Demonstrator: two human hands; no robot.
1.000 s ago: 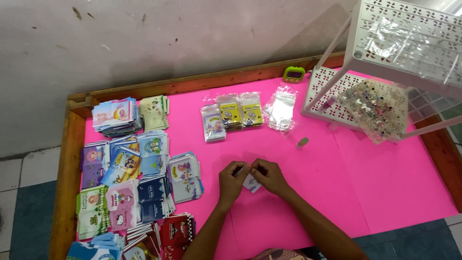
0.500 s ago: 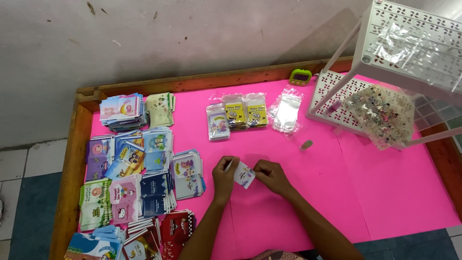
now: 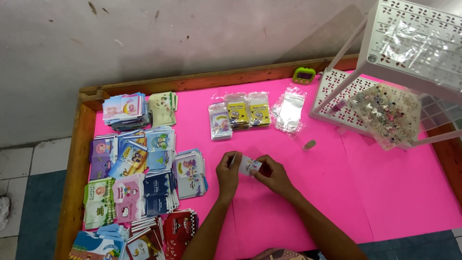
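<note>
While your left hand (image 3: 227,172) and right hand (image 3: 272,174) pinch a small card packet (image 3: 249,166) between them above the pink tabletop (image 3: 385,192), stacks of printed packets (image 3: 144,168) lie just left of it.

Small white card (image 3: 249,166), flat rectangle, colourful print on face. Tilted, raised just above pink tabletop (image 3: 385,192), near front middle. Pinched at both ends between fingers of left hand (image 3: 228,174) and right hand (image 3: 274,174).
</note>
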